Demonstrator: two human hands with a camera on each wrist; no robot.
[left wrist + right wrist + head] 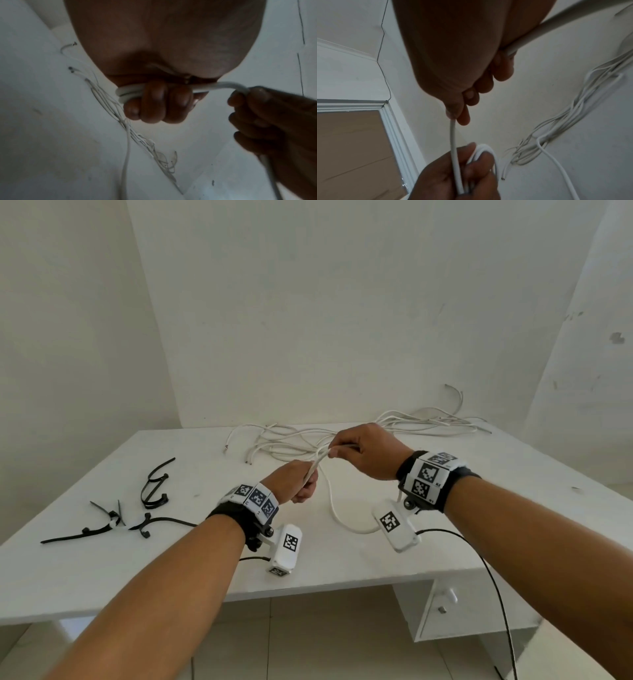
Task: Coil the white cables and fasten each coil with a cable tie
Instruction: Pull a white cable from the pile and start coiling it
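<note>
Above the middle of the white table point(102, 570), my left hand point(296, 484) grips a small coil of white cable point(126, 93), its fingers point(154, 102) curled round the loops. A short way up and to the right, my right hand point(356, 451) pinches the same cable point(313, 469) between thumb and forefinger point(453, 112). The free run of this cable point(334, 508) hangs down to the table between my wrists. A loose tangle of more white cables point(411, 422) lies along the far edge. Several black cable ties point(150, 508) lie at the near left.
The table stands in a white-walled corner. A drawer unit point(445, 607) sits under its right side. Black leads point(486, 570) run from the wrist cameras off the table's front edge. A brown panel in a white frame point(351, 148) shows in the right wrist view.
</note>
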